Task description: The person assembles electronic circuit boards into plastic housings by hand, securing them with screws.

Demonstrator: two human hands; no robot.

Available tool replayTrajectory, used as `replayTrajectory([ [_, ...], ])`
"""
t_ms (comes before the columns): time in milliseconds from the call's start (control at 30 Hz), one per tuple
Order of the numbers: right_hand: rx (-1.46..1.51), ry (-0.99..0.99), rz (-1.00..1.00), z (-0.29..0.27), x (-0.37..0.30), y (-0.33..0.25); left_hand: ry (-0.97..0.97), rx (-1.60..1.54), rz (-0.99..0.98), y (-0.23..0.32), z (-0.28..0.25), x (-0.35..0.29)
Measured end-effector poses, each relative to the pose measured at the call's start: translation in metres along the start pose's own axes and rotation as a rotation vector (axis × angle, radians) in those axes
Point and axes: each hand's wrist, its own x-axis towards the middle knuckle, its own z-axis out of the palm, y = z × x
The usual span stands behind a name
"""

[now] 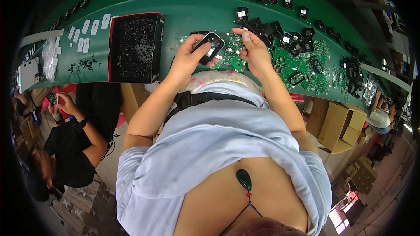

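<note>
My left hand [190,57] is wrapped round a small black plastic case [211,49] with a pale rim, held just above the table's near edge. A thin red wire [223,36] runs from the case up toward my right hand [255,51]. The thumb and forefinger of that hand are pinched at the wire's far end; the tiny part there is too small to make out. Loose green circuit boards [236,57] lie under and between both hands. The inside of the case is partly hidden by my left thumb.
An open black box [136,48] full of small black parts stands left of my hands. Farther left lie white flat covers [95,27] and scattered black pieces [84,64]. Black cases [267,28] and more boards [306,63] heap up at right. A co-worker [65,144] sits at left.
</note>
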Motion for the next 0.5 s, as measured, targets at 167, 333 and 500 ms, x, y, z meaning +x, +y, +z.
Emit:
replayTrajectory([
  [167,-0.111,0.056,-0.28,0.005,-0.021,-0.005,0.074,0.086,0.094,0.002,0.005,-0.001],
  [333,0.35,-0.242,-0.158,0.004,-0.029,-0.017,0.069,0.231,0.224,-0.006,0.005,0.002],
  [500,0.733,-0.372,0.134,0.001,-0.019,-0.003,0.052,0.247,0.254,0.002,0.016,-0.004],
])
